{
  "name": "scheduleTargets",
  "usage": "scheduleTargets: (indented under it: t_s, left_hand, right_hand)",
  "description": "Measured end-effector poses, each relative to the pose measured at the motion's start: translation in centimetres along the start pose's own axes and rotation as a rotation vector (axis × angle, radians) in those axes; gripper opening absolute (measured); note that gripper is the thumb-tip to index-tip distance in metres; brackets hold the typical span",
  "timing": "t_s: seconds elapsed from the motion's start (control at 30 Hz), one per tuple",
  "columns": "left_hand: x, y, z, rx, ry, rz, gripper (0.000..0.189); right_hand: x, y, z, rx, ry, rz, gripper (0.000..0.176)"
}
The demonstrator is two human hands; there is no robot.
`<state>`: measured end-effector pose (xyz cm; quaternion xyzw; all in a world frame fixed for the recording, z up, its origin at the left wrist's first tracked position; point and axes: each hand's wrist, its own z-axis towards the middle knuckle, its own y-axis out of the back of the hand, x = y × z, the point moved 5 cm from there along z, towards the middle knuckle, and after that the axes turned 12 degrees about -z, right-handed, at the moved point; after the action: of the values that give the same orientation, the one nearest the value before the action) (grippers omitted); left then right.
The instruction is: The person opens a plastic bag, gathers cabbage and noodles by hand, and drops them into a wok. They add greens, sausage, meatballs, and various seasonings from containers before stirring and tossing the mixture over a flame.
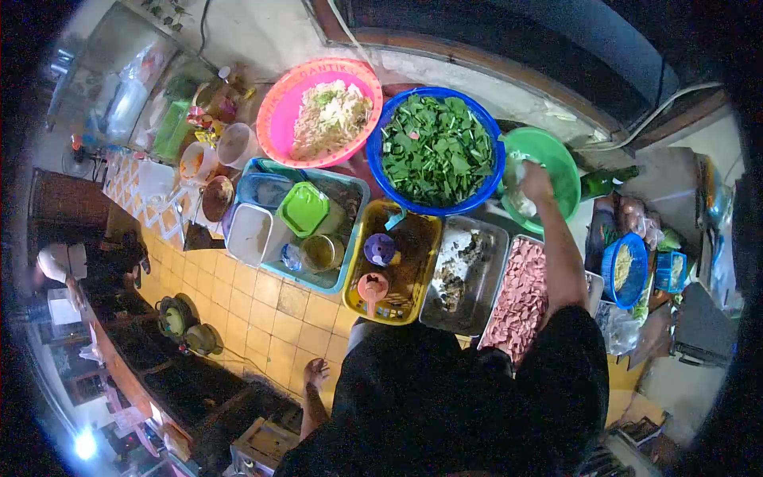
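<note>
My right hand (536,184) reaches into a green basin (563,155). Its fingers are bent downward around or against some white food (523,205), too blurred to name. At my left side, over the tiled floor, my left hand (316,372) hangs with loosely curled fingers and nothing visible in it. Left of the green basin stands a blue basin (499,179) of chopped leafy greens (433,151). Sliced pink pieces that look like sausage (517,298) fill a tray below my right forearm.
A pink basin (274,119) holds pale shreds. Nearer me are a yellow basket (413,306) with two scoops and a metal tray (485,314) with white and dark residue. A blue tub (354,262) contains several containers. A green bottle (610,183) lies at right, above blue baskets (626,298).
</note>
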<state>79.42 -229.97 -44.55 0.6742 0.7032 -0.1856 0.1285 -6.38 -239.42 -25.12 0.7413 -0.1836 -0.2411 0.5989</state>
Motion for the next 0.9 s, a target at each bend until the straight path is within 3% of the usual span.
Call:
scheduleTargets:
  t_s: [0.03,0.1,0.17,0.2,0.3,0.37,0.43,0.47,0.5,0.57,0.6,0.67,0.73,0.77,0.8,0.87,0.9]
  left_hand:
    - [-0.1,0.1,0.8,0.103,0.056,-0.162,0.026]
    - [-0.5,-1.0,0.1,0.205,0.123,-0.319,0.027]
    - [-3.2,-3.3,-2.4,-0.054,0.034,-0.282,0.027]
    - [-3.7,-3.8,-2.3,-0.133,0.026,-0.110,0.029]
    - [-4.5,-4.4,-2.6,-0.115,-0.026,-0.082,0.031]
    - [-5.4,-5.0,-3.4,-0.101,-0.058,-0.022,0.031]
    - [-6.0,-5.8,-4.4,-0.090,-0.091,0.034,0.030]
    - [-6.2,-6.0,-4.8,-0.130,-0.084,0.038,0.030]
    - [-6.4,-5.9,-5.0,-0.169,-0.078,0.042,0.029]
    - [-5.8,-5.2,-4.8,-0.156,-0.056,-0.027,0.029]
    - [-5.6,-5.0,-4.9,-0.140,-0.032,-0.094,0.028]
    - [-5.3,-4.6,-4.7,-0.138,-0.010,-0.107,0.028]
    - [-5.1,-4.8,-5.3,-0.126,-0.005,-0.034,0.027]
    - [-4.8,-5.0,-5.5,-0.128,-0.005,-0.033,0.027]
    - [-4.5,-5.0,-5.7,-0.168,-0.020,0.006,0.028]
    - [-4.6,-4.8,-5.5,-0.207,-0.037,0.044,0.029]
    - [-4.0,-4.4,-5.5,-0.161,0.040,-0.125,0.030]
  right_hand:
    - [-0.4,2.5,-0.9,-0.126,-0.036,0.070,0.041]
    - [-0.3,7.8,-2.8,-0.099,-0.081,0.135,0.038]
    - [-1.5,9.6,-3.4,-0.274,-0.059,0.146,0.037]
    - [-2.2,9.8,-3.0,-0.287,-0.056,0.128,0.041]
    - [-4.0,10.7,-3.0,-0.330,0.099,0.317,0.046]
    - [-5.7,10.0,-2.2,-0.272,0.111,0.332,0.050]
    - [-5.4,11.4,-2.6,-0.028,0.307,0.401,0.054]
    - [-5.5,11.7,-2.9,0.105,0.308,0.511,0.063]
    - [-4.9,12.3,-3.1,0.105,0.309,0.514,0.063]
    - [-4.4,12.7,-3.2,0.123,0.006,0.416,0.075]
    - [-4.1,11.4,-2.7,0.125,0.008,0.419,0.075]
    - [-3.9,4.2,-0.5,0.276,-0.149,-0.089,0.083]
    - [-2.7,-10.0,2.5,0.424,0.254,-0.084,0.074]
    - [-0.4,-9.4,0.8,0.351,0.040,-0.199,0.060]
    - [2.2,-3.9,-2.3,0.157,-0.335,-0.035,0.046]
    - [1.4,-5.4,-0.3,0.120,-0.268,0.012,0.039]
    - [0.9,-6.5,0.3,0.093,-0.201,0.056,0.033]
